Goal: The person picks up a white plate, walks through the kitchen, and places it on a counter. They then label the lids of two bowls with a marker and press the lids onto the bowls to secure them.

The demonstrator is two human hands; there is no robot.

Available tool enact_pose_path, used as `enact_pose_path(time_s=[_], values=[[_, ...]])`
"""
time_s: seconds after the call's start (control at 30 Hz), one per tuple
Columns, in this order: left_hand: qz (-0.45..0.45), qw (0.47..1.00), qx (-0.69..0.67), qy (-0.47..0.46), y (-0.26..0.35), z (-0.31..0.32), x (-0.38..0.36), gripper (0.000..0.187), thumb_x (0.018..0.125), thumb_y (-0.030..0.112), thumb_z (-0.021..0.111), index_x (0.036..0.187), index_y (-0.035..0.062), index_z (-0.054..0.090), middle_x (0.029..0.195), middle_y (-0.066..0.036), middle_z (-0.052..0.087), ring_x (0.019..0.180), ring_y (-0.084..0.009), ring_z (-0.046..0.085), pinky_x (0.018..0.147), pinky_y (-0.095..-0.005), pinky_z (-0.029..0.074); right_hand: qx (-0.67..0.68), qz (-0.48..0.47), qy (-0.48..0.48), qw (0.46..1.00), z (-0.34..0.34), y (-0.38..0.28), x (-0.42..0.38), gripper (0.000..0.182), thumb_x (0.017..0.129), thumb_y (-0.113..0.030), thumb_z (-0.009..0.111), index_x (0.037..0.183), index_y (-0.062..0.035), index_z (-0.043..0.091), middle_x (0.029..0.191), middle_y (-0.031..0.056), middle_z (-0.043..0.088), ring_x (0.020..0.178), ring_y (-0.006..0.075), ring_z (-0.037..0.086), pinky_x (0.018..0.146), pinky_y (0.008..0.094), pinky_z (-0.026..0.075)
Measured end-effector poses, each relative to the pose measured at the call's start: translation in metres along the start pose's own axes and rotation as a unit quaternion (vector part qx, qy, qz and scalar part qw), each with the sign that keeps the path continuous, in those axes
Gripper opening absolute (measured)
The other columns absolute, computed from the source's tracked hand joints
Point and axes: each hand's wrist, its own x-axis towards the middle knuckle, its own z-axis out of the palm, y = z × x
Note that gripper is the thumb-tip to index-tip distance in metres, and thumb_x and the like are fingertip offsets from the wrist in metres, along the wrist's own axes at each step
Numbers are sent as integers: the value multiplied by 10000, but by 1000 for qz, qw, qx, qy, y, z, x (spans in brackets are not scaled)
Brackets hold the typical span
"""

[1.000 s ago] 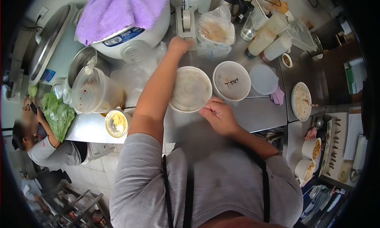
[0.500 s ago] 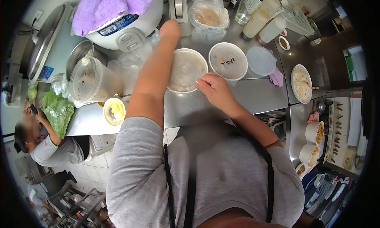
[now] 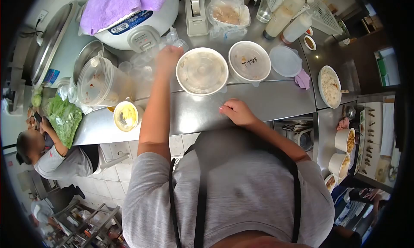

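Beside clear plastic cups and lids (image 3: 142,63) at the counter's back left is my left hand (image 3: 169,58), smeared by motion; what its fingers hold, if anything, cannot be made out. My right hand (image 3: 236,112) is closed near the counter's front edge, below the bowls, and anything in its fingers is too small to name. A white round bowl with a clear lid (image 3: 202,71) lies between the two hands. Right of it stands another lidded bowl (image 3: 249,62) with black writing on its lid. A loose translucent lid (image 3: 286,61) rests farther right, beside a pink cloth (image 3: 302,79).
A tape dispenser (image 3: 196,15), a bagged container (image 3: 226,14) and squeeze bottles (image 3: 284,16) line the back. At left are a rice cooker (image 3: 143,37), a clear tub (image 3: 95,85), a yellow-filled cup (image 3: 126,116) and a bag of greens (image 3: 63,118). Two other people appear far left.
My left hand has drawn back from the tape dispenser toward the plastic cups. My right hand has left the lidded bowl's rim and moved down toward the counter's front edge.
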Motion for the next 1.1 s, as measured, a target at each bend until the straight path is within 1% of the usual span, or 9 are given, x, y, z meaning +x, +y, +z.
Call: enact_pose_path(time_s=[0.13,0.33,0.43,0.53,0.63,0.73,0.93,1.03,1.1], values=[[-97,980,-92,-148,3,-3,-13,117,723,72,583,769,-25,535,703,-77,583,580,-124,553,535,-245,469,-20,125,-62,990,3,2,34,276,751,-279,540,683,-14,576,640,153,538,613,274,517,561,350,395],[-124,950,-158,-240,7,-7,-20,235,711,95,607,883,-44,526,777,-97,586,650,-142,565,593,-264,475,-176,101,48,978,2,-1,49,284,739,-323,554,766,-46,615,726,153,578,656,284,553,591,353,426],[-56,982,75,-165,-2,-8,-14,284,769,136,548,981,-46,501,841,-114,584,744,-158,568,667,-269,468,-266,45,66,961,4,9,44,374,743,-359,554,914,-28,584,746,146,595,643,264,576,566,345,433],[-107,972,-176,-110,0,-11,-16,312,829,181,457,1049,-40,471,927,-114,565,831,-168,549,728,-274,446,81,195,21,977,0,5,22,567,788,-464,448,1150,-28,423,1018,167,539,914,222,539,735,347,409],[-140,908,-350,-181,34,-10,-45,346,864,232,381,1082,-27,453,970,-105,546,868,-183,530,765,-286,425,514,310,75,797,18,-28,11,733,799,-550,313,1288,-31,143,1325,161,212,1211,247,247,961,383,201],[-114,920,-302,-222,21,-7,-53,372,867,259,371,1116,-11,429,1069,-120,500,962,-206,483,877,-294,346,577,187,27,795,27,-44,26,799,794,-597,196,1295,-29,-60,1373,121,6,1267,228,35,999,399,19],[-37,966,-252,-38,25,-8,-103,382,864,226,353,1160,-13,378,1117,-110,444,1045,-173,395,901,-282,297,582,129,31,802,-4,-37,67,749,813,-554,239,1303,-20,52,1362,118,98,1254,219,109,1005,338,60],[-7,971,-235,36,13,4,-118,400,860,207,331,1207,7,327,1138,-102,414,1046,-156,372,901,-269,274,347,137,197,907,-46,-61,99,669,832,-419,382,1279,14,134,1277,119,295,1144,183,320,950,291,208],[2,966,-250,63,19,10,-127,388,863,185,311,1199,-9,308,1137,-115,403,1039,-169,382,893,-272,289,199,-1,171,965,-78,-96,134,569,810,-299,476,1233,18,268,1157,124,437,1000,184,465,851,274,339]])
